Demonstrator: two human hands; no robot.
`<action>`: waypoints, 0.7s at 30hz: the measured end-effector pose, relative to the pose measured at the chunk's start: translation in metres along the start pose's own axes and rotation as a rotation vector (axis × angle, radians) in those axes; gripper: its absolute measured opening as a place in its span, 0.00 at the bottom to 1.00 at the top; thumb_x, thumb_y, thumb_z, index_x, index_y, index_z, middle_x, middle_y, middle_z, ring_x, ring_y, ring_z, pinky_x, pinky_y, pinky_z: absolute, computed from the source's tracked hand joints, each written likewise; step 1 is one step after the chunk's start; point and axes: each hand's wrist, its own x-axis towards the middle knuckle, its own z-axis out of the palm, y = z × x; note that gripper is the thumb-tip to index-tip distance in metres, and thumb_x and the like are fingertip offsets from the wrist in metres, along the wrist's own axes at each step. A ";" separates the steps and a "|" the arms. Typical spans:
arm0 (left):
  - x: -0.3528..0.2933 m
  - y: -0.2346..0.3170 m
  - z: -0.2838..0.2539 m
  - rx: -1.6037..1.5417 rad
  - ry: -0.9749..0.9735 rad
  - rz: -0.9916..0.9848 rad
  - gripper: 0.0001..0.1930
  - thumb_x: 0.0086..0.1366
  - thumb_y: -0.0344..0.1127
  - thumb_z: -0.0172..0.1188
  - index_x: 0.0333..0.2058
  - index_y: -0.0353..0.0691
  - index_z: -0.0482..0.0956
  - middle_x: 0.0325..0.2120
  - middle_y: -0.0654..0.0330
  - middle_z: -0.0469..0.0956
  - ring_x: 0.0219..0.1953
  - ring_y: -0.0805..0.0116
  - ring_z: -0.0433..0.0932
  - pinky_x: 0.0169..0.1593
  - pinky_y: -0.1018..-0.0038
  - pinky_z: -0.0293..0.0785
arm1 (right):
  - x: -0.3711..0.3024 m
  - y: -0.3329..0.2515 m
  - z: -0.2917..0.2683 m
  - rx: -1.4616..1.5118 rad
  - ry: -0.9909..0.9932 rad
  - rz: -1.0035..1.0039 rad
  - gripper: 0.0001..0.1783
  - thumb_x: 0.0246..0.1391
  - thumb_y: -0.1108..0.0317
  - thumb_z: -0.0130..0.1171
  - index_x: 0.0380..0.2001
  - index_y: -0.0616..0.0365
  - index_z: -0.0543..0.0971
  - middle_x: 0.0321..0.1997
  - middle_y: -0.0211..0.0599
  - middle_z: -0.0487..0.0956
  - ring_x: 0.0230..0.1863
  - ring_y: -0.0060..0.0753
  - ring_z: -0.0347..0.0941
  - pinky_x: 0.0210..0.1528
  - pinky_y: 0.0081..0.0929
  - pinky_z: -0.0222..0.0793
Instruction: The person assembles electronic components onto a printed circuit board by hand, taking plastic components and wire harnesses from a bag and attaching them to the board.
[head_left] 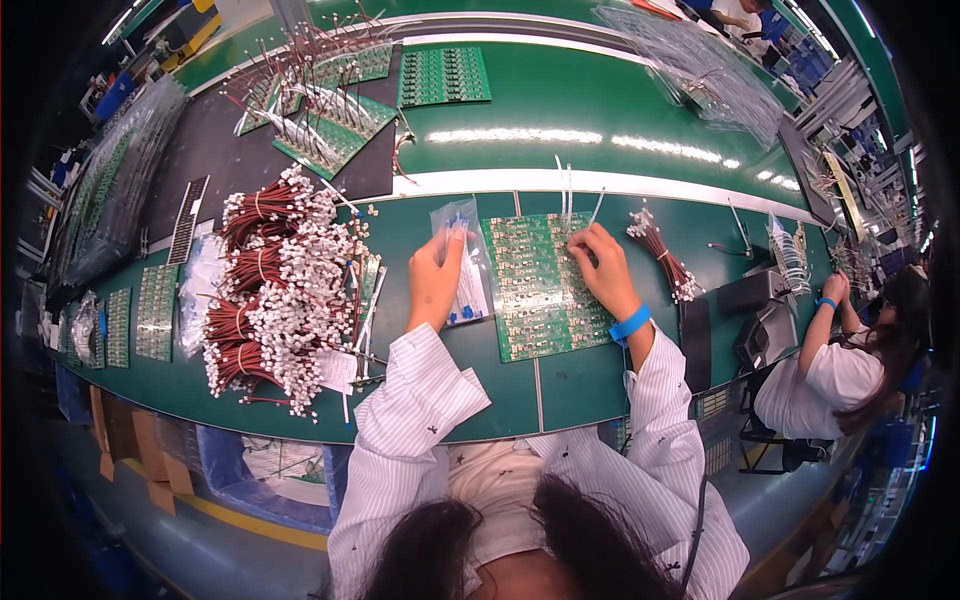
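Observation:
A green panel of circuit boards (530, 300) lies flat before me. White flat cables (566, 190) stand up from its far edge. My right hand (606, 268), with a blue band at its wrist, is over the panel's upper right part. Its thumb and forefinger are pinched together close to the board, hiding whatever is between them. Left of the panel, my left hand (436, 275) is closed on the side of a clear plastic bag (474, 275). White cables with blue ends show inside the bag.
Bundles of red-brown wires with white connectors (280, 290) are heaped on the left, and a smaller wire bundle (662, 252) is on the right. Wired boards (330, 130) and another panel (445, 76) lie beyond. A co-worker (825, 370) sits at the right.

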 end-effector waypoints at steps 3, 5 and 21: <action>0.000 -0.001 0.000 0.008 0.005 0.006 0.14 0.61 0.39 0.48 0.30 0.35 0.77 0.17 0.67 0.70 0.21 0.82 0.62 0.25 0.80 0.60 | -0.001 0.001 0.000 0.000 -0.007 -0.011 0.03 0.43 0.79 0.53 0.25 0.63 0.71 0.26 0.37 0.70 0.28 0.39 0.68 0.32 0.28 0.60; 0.000 -0.001 0.000 0.004 0.007 0.004 0.14 0.61 0.40 0.48 0.30 0.35 0.77 0.17 0.67 0.70 0.21 0.82 0.61 0.24 0.80 0.59 | 0.000 0.000 -0.001 -0.078 -0.008 -0.058 0.04 0.43 0.79 0.53 0.24 0.62 0.70 0.27 0.38 0.69 0.29 0.41 0.67 0.32 0.29 0.60; -0.003 -0.003 0.001 0.060 0.004 0.017 0.15 0.62 0.41 0.48 0.30 0.35 0.77 0.15 0.65 0.68 0.20 0.79 0.61 0.25 0.77 0.60 | -0.002 -0.005 0.002 0.066 0.007 -0.001 0.04 0.42 0.81 0.52 0.24 0.64 0.69 0.24 0.39 0.67 0.27 0.35 0.67 0.29 0.26 0.64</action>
